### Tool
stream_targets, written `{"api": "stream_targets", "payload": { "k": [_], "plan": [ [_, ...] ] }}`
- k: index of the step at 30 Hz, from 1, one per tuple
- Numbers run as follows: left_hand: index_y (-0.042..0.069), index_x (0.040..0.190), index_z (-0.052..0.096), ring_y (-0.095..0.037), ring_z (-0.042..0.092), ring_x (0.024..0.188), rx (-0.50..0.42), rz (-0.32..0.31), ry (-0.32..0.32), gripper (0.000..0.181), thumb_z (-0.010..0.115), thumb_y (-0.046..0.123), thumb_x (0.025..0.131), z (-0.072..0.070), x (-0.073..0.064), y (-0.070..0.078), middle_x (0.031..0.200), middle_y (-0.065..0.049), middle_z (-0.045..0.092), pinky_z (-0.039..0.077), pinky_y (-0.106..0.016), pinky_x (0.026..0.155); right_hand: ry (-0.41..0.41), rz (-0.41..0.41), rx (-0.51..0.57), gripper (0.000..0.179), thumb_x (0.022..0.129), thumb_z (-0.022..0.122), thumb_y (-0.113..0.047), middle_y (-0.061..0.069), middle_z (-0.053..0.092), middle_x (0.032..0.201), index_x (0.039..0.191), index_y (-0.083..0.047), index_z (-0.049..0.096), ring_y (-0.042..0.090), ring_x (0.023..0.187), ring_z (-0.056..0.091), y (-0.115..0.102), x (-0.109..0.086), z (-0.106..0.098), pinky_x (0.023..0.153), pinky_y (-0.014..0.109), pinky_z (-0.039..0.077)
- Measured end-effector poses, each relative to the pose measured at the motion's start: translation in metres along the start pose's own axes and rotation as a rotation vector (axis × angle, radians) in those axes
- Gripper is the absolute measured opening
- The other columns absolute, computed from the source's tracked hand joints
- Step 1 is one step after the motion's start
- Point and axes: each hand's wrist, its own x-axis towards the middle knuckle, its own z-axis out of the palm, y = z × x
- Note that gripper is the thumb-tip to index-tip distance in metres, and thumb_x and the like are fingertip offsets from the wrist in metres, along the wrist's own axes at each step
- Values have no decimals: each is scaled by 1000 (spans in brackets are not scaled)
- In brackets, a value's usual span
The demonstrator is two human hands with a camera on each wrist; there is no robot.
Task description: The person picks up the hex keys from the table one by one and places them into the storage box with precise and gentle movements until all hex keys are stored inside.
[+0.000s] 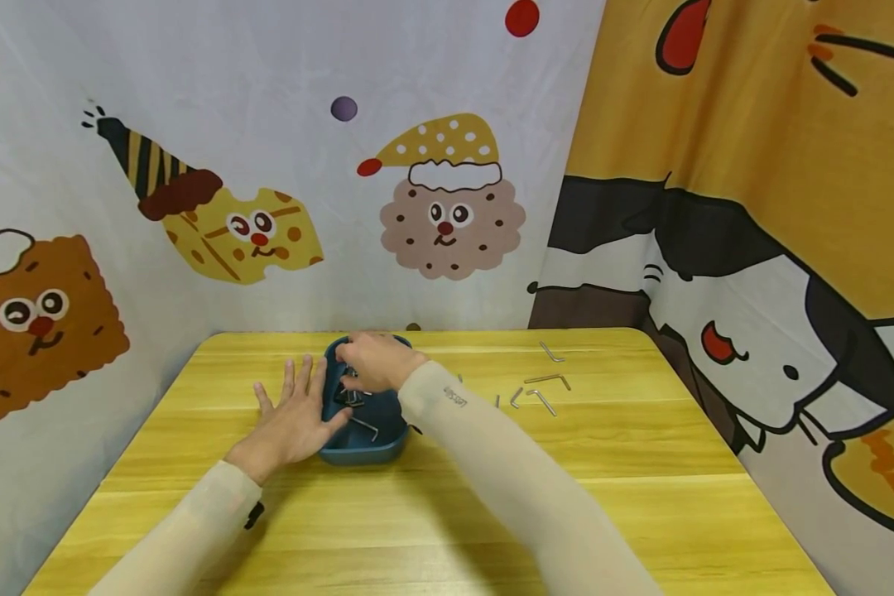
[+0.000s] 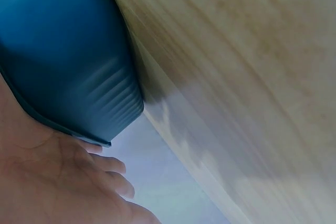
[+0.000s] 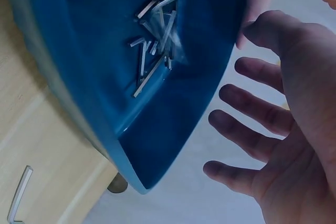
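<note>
A dark blue plastic tray [image 1: 365, 455] stands on the table with several L-shaped hex keys [image 3: 155, 40] heaped inside, some of them blurred. One more hex key [image 1: 365, 427] lies apart from the heap, toward the tray's near end. Along the tray's left side is my left hand [image 1: 292, 422], fingers spread and straight, the thumb reaching over the rim. My right hand [image 1: 378, 361] is over the far part of the tray. In the right wrist view its fingers [image 3: 257, 106] are parted and bent a little, with nothing between them.
To the right of the tray, several loose hex keys lie on the wooden table [image 1: 566, 463], among them a bronze-toned one [image 1: 547, 378] and a silver one [image 1: 542, 402]. A printed curtain [image 1: 268, 165] hangs behind the table's far edge.
</note>
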Motion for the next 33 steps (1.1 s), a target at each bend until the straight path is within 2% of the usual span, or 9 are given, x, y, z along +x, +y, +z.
{"api": "stream_targets", "payload": {
  "k": [9, 15, 27, 33],
  "plan": [
    [6, 188, -1, -59, -20, 178, 1, 0, -8, 109, 58, 64, 117, -1, 1, 1, 195, -28, -11, -16, -100, 124, 29, -33, 15, 49, 119, 70, -43, 4, 72, 153, 162, -19, 69, 19, 134, 75, 7, -7, -1, 117, 36, 63],
    [6, 188, -1, -60, -19, 178, 0, 2, -7, 109, 59, 64, 117, -1, 1, 0, 195, -29, -11, -18, -99, 124, 78, -45, 18, 52, 120, 66, -44, 7, 68, 159, 164, -17, 67, 23, 141, 72, 8, -20, 0, 127, 42, 58],
    [4, 188, 3, -61, -16, 178, 2, 2, 8, 110, 60, 65, 116, 0, 1, 1, 195, -29, -8, -17, -99, 125, 183, -106, 74, 59, 118, 68, -50, 9, 60, 172, 169, -20, 62, 29, 157, 63, 10, -65, 7, 133, 45, 53],
    [3, 188, 4, -61, -16, 178, 1, 3, 17, 110, 61, 64, 116, 1, 0, 1, 195, -30, -6, -16, -100, 124, 226, -110, 43, 63, 117, 67, -55, 11, 58, 175, 171, -22, 60, 31, 159, 61, 12, -88, 14, 135, 47, 52]
  ]
}}
